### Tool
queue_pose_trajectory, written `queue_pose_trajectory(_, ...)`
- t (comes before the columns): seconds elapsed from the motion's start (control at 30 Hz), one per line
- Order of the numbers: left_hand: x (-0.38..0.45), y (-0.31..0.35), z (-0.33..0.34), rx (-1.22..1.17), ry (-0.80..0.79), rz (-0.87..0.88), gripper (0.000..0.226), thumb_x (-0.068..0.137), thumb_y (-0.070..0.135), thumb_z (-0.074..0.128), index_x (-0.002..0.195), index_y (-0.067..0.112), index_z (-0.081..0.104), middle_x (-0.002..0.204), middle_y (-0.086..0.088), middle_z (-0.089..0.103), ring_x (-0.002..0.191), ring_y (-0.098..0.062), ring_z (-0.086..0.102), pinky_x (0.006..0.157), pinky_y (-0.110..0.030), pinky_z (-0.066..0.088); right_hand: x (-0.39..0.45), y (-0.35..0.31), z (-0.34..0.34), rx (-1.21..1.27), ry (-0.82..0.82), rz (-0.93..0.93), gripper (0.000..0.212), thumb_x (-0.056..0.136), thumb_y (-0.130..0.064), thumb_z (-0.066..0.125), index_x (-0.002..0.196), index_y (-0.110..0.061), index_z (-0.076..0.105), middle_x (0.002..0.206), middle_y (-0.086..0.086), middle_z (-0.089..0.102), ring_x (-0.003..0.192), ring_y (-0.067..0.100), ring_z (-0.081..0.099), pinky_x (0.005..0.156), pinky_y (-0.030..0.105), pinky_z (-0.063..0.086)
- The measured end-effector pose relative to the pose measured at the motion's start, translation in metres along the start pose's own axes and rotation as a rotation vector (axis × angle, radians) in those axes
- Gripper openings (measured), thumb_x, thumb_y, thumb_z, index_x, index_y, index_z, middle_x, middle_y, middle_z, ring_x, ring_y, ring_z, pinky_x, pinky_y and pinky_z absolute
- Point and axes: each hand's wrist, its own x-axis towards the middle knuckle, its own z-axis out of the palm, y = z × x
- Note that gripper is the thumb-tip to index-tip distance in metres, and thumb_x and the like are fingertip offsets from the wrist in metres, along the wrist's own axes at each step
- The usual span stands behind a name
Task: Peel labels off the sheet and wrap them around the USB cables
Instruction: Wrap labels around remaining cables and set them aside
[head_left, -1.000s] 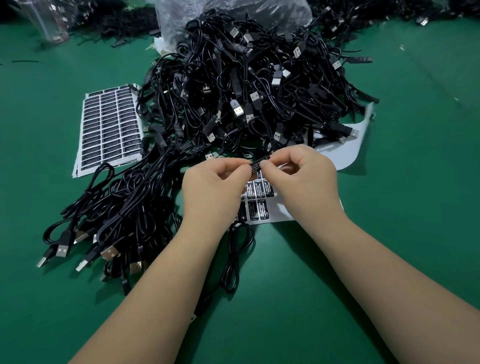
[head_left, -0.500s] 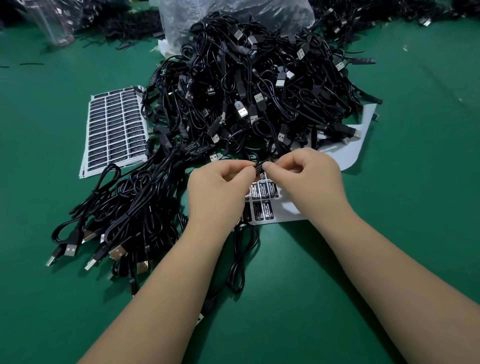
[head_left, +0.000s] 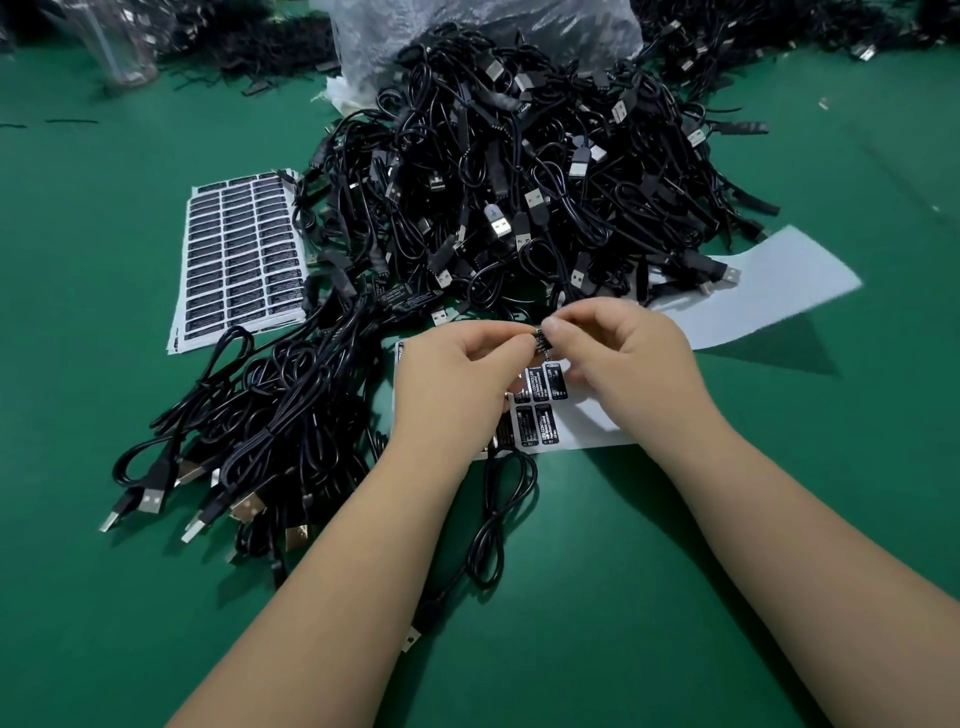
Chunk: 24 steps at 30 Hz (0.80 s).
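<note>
Both hands meet, fingers curled: left hand (head_left: 457, 374) and right hand (head_left: 623, 358) pinch a black label (head_left: 540, 342) on a cable (head_left: 498, 519) trailing toward the person.

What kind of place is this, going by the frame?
Likely a factory or assembly workbench for cable labelling: a green work mat, a big heap of black USB cables, and a full label sheet beside it. Both hands pinch a label round one cable.

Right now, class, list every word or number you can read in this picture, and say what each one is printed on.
"LED CONTROLLER": label on a cable at the pile's front edge.
"LED CONT...", partly readable: labels on the near sheet.
Smaller lines on those labels: too blurred.
Full label sheet on the left: too small.
Label between both hands: unreadable.
</note>
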Motion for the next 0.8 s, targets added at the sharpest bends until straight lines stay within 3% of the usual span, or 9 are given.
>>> queue_pose_trajectory(0.2,-0.0015,0.0017,0.0021,0.034,0.003,0.063,0.018,0.083,0.014,0.069,0.078,0.030,0.073,0.069,0.015,0.071,0.062,0.004,0.061,0.064,-0.022,0.048,0.0025,-0.0006,-0.0023,0.047,-0.022,0.072,0.018,0.093,-0.023,0.057,0.080,-0.027,0.068,0.065,-0.008,0.068,0.055,0.002,0.057,0.056,0.016,0.048)
queue_pose_trajectory(0.4,-0.0023,0.0036,0.0020,0.236,-0.057,0.199,0.017,0.081,0.020,0.074,0.094,0.031,0.075,0.076,0.025,0.069,0.068,0.007,0.062,0.061,-0.005,0.045,0.0049,-0.0014,-0.0047,0.209,-0.006,0.155,0.022,0.096,-0.011,0.050,0.087,-0.022,0.066,0.052,-0.010,0.061,0.048,0.000,0.053,0.051,0.012,0.044)
queue_pose_trajectory(0.6,-0.0025,0.0021,0.0002,0.351,-0.035,0.264,0.017,0.084,0.024,0.071,0.099,0.030,0.075,0.075,0.033,0.065,0.070,0.005,0.060,0.065,-0.007,0.045,0.0027,-0.0033,-0.0049,0.179,-0.045,0.092,0.012,0.090,-0.012,0.061,0.086,-0.021,0.068,0.060,-0.009,0.064,0.054,-0.003,0.057,0.052,0.010,0.043)
queue_pose_trajectory(0.7,-0.0034,0.0010,0.0009,0.366,-0.039,0.276,0.016,0.085,0.025,0.069,0.096,0.035,0.074,0.077,0.027,0.066,0.068,-0.003,0.059,0.066,-0.015,0.048,0.0027,-0.0015,-0.0073,0.170,-0.071,0.063,0.012,0.087,-0.012,0.065,0.082,-0.022,0.068,0.066,-0.004,0.065,0.059,0.001,0.057,0.054,0.012,0.045)
queue_pose_trajectory(0.8,-0.0017,0.0003,-0.0005,0.363,-0.032,0.280,0.018,0.087,0.024,0.068,0.100,0.034,0.074,0.075,0.023,0.067,0.067,-0.001,0.058,0.062,-0.013,0.045,0.0036,0.0000,-0.0087,0.121,-0.114,0.033,0.012,0.085,-0.014,0.066,0.082,-0.025,0.069,0.065,-0.006,0.062,0.057,0.002,0.053,0.055,0.013,0.045)
